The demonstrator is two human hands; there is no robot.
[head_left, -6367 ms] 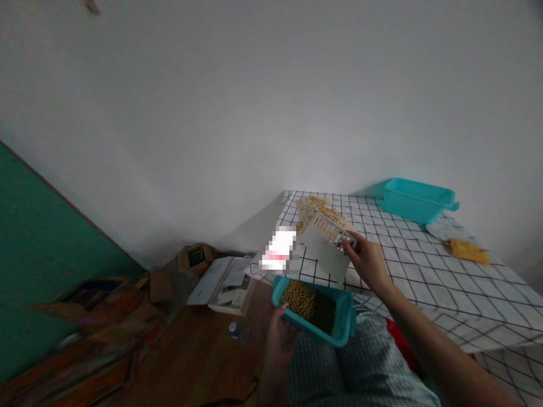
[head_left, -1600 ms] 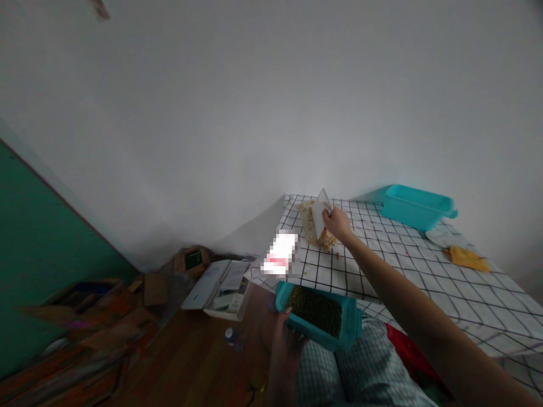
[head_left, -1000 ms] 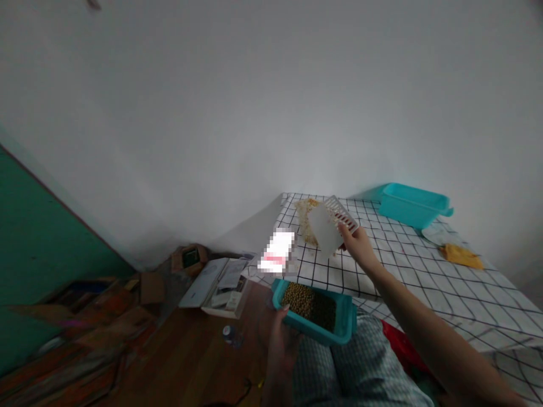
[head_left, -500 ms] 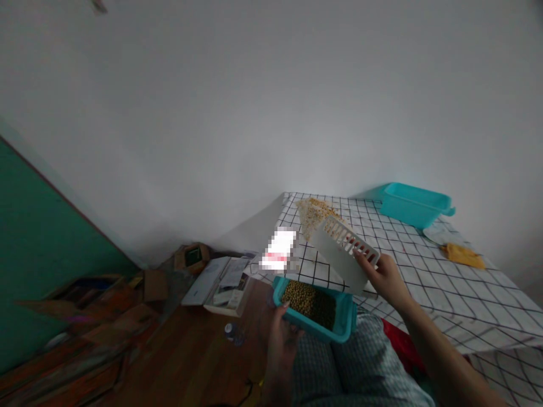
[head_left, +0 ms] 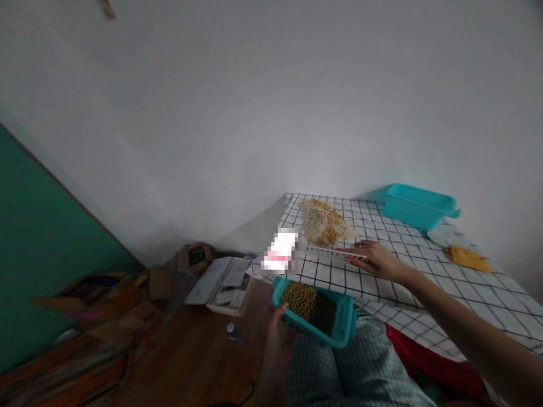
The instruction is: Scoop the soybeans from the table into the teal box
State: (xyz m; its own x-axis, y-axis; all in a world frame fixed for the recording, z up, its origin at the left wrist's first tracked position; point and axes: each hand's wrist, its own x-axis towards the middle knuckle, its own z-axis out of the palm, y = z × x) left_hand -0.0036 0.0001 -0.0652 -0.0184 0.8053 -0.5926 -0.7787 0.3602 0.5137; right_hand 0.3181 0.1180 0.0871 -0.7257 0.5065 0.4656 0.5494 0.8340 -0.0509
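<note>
My left hand (head_left: 276, 322) is closed on the near-left edge of a small teal container (head_left: 347, 319), held over my lap by the table edge. Inside lie yellow beans (head_left: 300, 298) on the left and dark green beans (head_left: 326, 314) beside them. My right hand (head_left: 377, 261) grips the right end of a white slotted plastic rack (head_left: 326, 251), seen nearly edge-on, low over the tabletop or touching it; I cannot tell which. Just behind the rack rests a clear plastic bag of yellow beans (head_left: 324, 223).
The table wears a black-and-white checked cloth (head_left: 382, 243). A larger teal basin (head_left: 418, 206) stands at the back right near a yellow cloth (head_left: 469, 258). A blurred bright rectangle (head_left: 280, 250) lies at the left edge. Open boxes (head_left: 231, 291) and a bottle (head_left: 235, 332) are on the floor.
My right hand has brought the white rack down and turned it from a tilted, broad view to edge-on. More of the bean bag shows. The left hand and small container have barely moved.
</note>
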